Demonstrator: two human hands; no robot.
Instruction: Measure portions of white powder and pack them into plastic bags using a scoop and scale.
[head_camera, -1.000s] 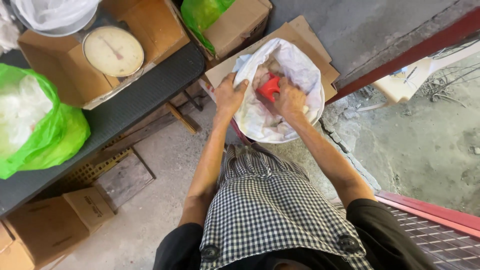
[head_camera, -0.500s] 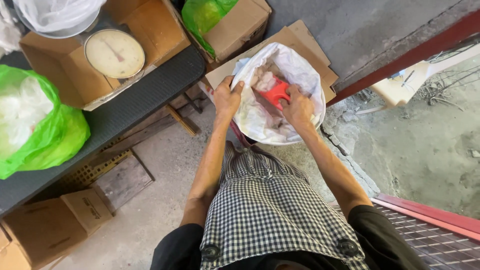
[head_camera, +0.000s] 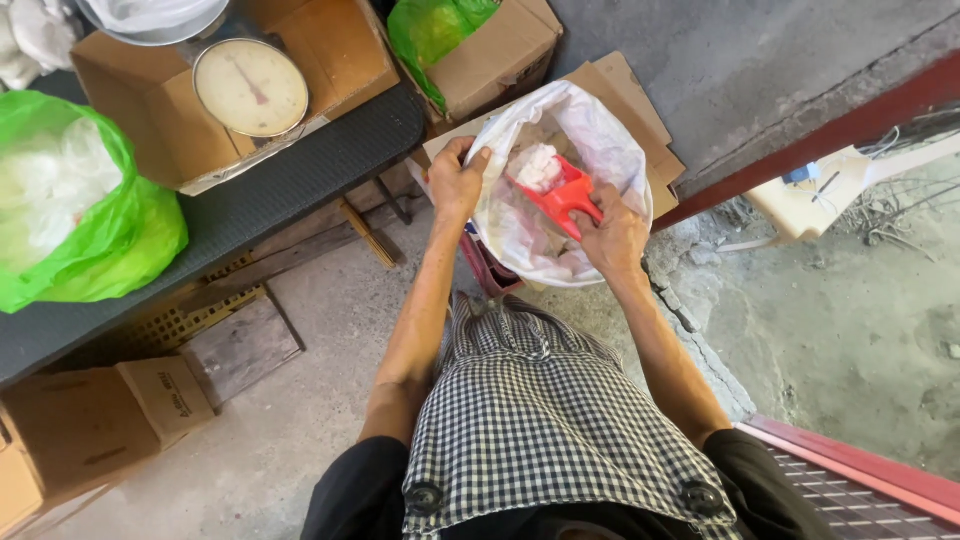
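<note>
Right hand (head_camera: 615, 235) fingers closed round handle of red scoop (head_camera: 562, 192), scoop loaded with white lumps, inside white bag (head_camera: 580, 130); left hand (head_camera: 455, 180) pinches bag rim at 9 o'clock, holding mouth open; both forearms extended; table edge (head_camera: 300, 190), dial scale (head_camera: 251, 87) at 10 o'clock; cardboard boxes (head_camera: 500, 55) close behind bag.

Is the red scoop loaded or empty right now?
Loaded: the red scoop in the right hand carries a white lumpy heap above the white bag.
</note>
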